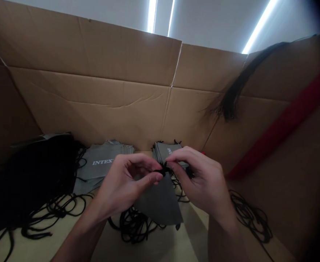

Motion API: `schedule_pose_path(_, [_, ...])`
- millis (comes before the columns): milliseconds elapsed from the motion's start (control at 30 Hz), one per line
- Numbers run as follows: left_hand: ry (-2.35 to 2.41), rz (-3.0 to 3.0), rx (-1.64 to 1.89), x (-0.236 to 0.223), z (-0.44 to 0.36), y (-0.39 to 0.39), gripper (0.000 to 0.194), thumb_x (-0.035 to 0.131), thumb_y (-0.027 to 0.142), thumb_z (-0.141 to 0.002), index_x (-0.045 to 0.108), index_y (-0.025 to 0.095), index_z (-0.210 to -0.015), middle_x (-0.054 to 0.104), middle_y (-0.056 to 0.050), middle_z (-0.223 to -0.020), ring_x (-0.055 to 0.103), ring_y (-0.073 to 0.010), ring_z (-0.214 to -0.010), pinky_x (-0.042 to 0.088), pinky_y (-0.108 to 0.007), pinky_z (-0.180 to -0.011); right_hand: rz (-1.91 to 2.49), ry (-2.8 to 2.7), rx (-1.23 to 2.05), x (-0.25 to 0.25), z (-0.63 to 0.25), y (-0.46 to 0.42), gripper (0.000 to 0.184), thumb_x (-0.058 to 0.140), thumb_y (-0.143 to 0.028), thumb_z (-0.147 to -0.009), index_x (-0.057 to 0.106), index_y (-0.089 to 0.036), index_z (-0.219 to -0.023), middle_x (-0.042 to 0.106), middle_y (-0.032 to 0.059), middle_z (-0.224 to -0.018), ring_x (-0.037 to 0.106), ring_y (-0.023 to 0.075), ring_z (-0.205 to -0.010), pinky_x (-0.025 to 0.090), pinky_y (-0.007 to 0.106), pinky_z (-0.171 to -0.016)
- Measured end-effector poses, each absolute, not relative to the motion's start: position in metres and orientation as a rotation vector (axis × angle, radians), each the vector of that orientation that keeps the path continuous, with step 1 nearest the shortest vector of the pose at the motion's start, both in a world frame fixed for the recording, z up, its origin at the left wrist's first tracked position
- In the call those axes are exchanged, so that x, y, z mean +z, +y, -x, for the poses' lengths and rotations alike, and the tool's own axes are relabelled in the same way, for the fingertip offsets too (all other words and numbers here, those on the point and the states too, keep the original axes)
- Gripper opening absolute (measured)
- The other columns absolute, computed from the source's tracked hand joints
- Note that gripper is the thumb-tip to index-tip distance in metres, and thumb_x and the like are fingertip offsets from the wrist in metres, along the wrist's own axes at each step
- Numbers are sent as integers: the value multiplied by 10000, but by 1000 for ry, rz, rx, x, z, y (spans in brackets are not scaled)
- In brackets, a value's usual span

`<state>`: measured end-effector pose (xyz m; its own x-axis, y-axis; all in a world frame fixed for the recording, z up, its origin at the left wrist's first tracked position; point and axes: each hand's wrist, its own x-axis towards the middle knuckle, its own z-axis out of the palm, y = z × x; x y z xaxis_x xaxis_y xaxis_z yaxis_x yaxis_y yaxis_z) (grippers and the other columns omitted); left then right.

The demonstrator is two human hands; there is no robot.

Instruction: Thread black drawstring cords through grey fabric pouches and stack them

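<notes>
"While the left hand (121, 185) and right hand (200, 178) are meeting at frame centre, what are they doing?"

"They're pinching a black drawstring (164, 169) narrowly between their fingertips, its gray pouch (160, 203) hanging at lower centre, stacked INTEX pouches (105, 163) lying just behind."

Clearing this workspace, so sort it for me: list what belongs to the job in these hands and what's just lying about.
In the job: left hand, right hand, grey pouch, black drawcord.

Lying about: stacked grey INTEX pouches, loose black cord, dark heap, cardboard box wall, red strap.
</notes>
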<state>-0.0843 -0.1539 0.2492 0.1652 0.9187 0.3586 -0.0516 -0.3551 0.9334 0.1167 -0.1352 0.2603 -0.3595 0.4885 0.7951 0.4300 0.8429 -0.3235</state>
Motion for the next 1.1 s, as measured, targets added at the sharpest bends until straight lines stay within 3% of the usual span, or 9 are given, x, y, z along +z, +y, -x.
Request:
schedule_pose_path(233, [907,-1420,1464,243,82,-147,160,910,175,-717,799,155,-832,790,-23,-752,725,-130,-659,608,-194,-621,863,-1860,80,256,-113,-139,102,690,-209,-997,725,-250,-1084,768,14,-976,727,159,-861,588,291,-788])
schedule_pose_path(300, [907,-1398,1489,240,83,-144,166,911,181,-723,800,155,-843,794,-24,-753,730,-132,-667,617,-198,-633,874,-1808,37,257,-111,-145,56,701,-216,-994,721,-252,-1032,765,-3,-936,722,146,-827,580,275,-768])
schedule_pose_path(733, [910,-1374,1527,241,77,-146,285,947,108,-654,781,159,-879,810,-12,-812,736,-119,-741,600,-168,-708,823,-1978,11,254,-96,-147,149,678,-109,-983,772,-224,-989,808,-21,-980,757,128,-891,567,254,-837])
schedule_pose_path(1100, [930,-1456,1540,234,76,-143,196,834,170,-804,754,158,-983,818,-54,-914,785,-149,-838,642,-200,-775,887,-2028,56,250,-96,-141,143,673,-99,-970,757,-207,-1012,813,-9,-993,756,144,-878,565,263,-823])
